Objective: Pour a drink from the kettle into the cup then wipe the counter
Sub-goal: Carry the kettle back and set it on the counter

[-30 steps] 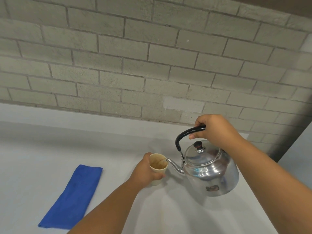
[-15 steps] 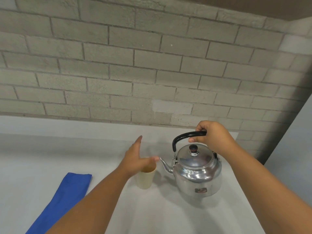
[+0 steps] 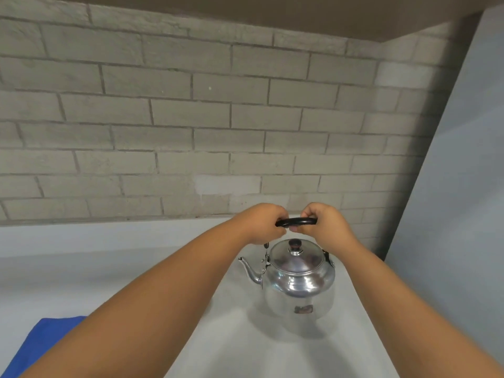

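Note:
A shiny metal kettle [image 3: 298,285] stands upright on the grey counter [image 3: 272,350], its spout pointing left. Its black handle [image 3: 296,222] arches over the lid. My left hand [image 3: 261,223] grips the handle's left end and my right hand [image 3: 326,225] grips its right end. The cup is not visible; my left forearm covers the spot where it stood. A blue cloth [image 3: 35,347] lies flat at the lower left, partly behind my left arm.
A grey brick wall [image 3: 191,118] rises right behind the counter. A pale panel [image 3: 463,186] closes off the right side, close to the kettle.
My left hand let go of the cup and rose to the kettle handle beside my right hand. The kettle went from tilted to upright on the counter. The view shifted, hiding the cup.

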